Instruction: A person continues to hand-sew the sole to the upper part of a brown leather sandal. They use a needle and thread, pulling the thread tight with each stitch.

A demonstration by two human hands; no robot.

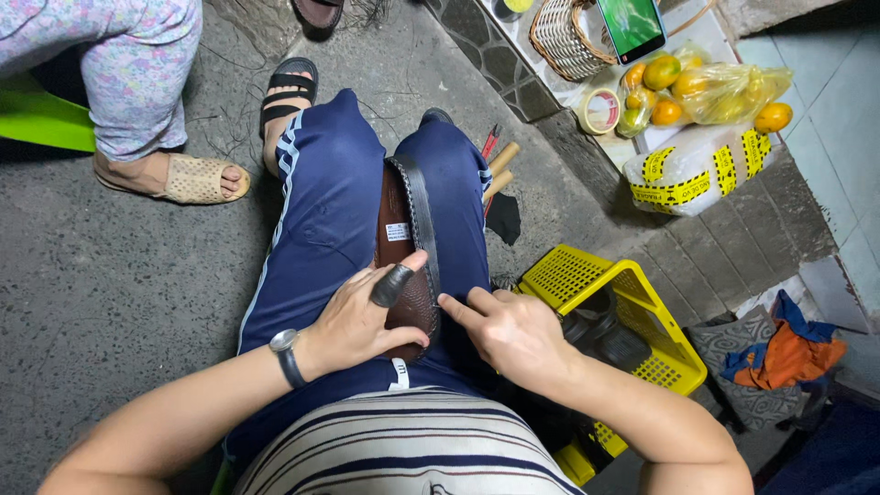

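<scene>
Down between the knees, a brown leather shoe (403, 266) lies sole-edge up on the lap. Left hand (362, 316) clasps its heel end, fingers (392, 286) wrapped around it. Right hand (513, 332) presses its fingertips against the shoe's side, beside a yellow basket (632, 316).

Left hand (367, 316) grips brown shoe (403, 247) (between knees); right hand (513, 332) touches sole edge.

Grey concrete floor (110, 275) carries a yellow plastic basket (632, 302), two wooden tool handles (502, 167) and a dark scrap (503, 218), while the adjoining tiled ledge (733, 220) bears a taped white parcel (701, 165), bagged oranges (724, 92), a tape roll (600, 110) and a wicker basket (568, 37).
</scene>
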